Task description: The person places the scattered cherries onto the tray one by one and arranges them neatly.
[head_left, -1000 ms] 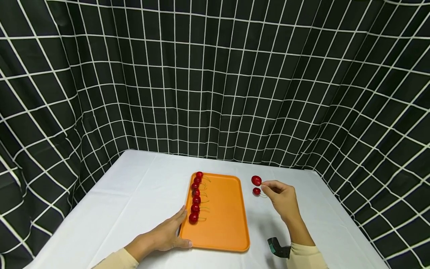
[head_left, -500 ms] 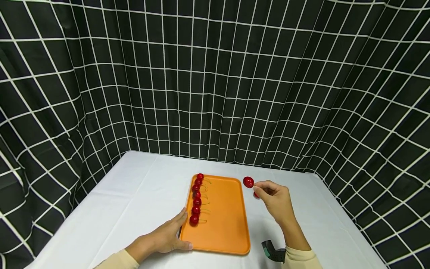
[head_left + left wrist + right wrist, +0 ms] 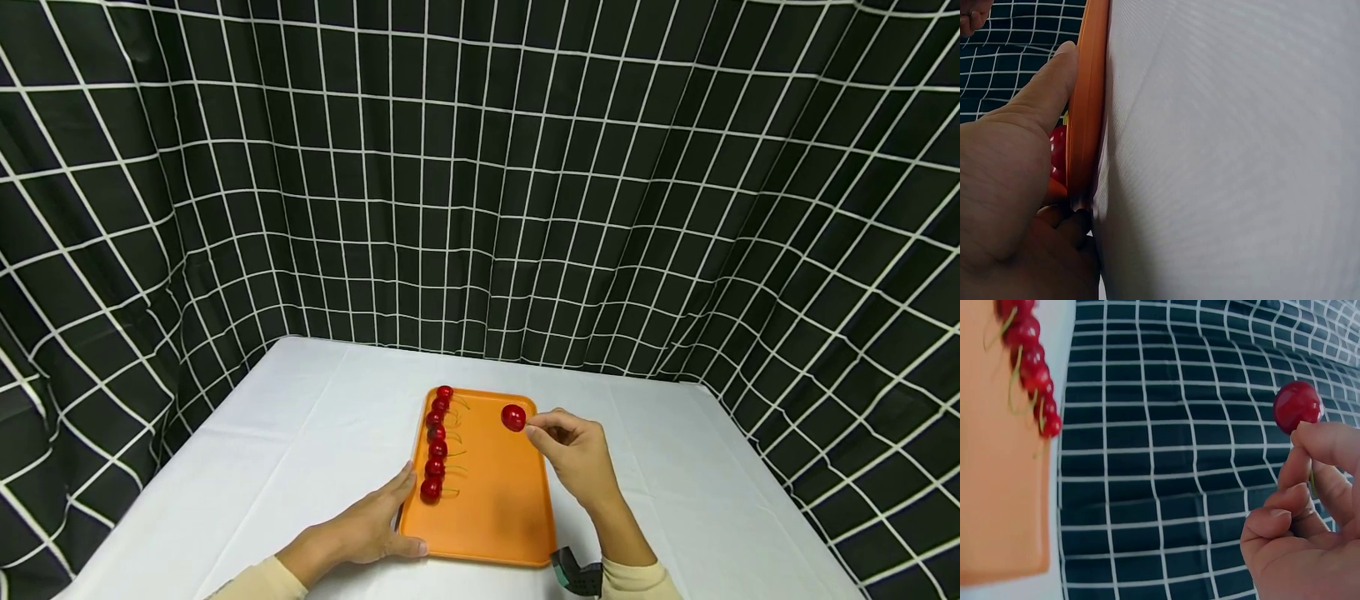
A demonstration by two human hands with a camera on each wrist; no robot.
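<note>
My right hand (image 3: 581, 458) pinches a red cherry (image 3: 513, 417) by its stem between thumb and fingertips. That cherry hangs over the far right part of the orange tray (image 3: 495, 517). In the right wrist view, its stem runs down behind my fingers, with the fruit (image 3: 1297, 407) just beyond the fingertips. My left hand (image 3: 367, 525) grips the tray's near left corner, thumb on the near edge and fingers along the left side. A row of several cherries (image 3: 437, 450) lies along the tray's left side, stems pointing right. The left wrist view shows the thumb against the tray wall (image 3: 1088, 94).
A white cloth (image 3: 337, 417) covers the table under the tray. Black curtains with a white grid (image 3: 480, 208) surround the back and sides. A black device (image 3: 577, 573) is strapped at my right wrist.
My right hand has carried the pinched cherry left, from beside the tray to over it. A second cherry on the cloth has become hidden behind that hand. My left hand stays on the tray.
</note>
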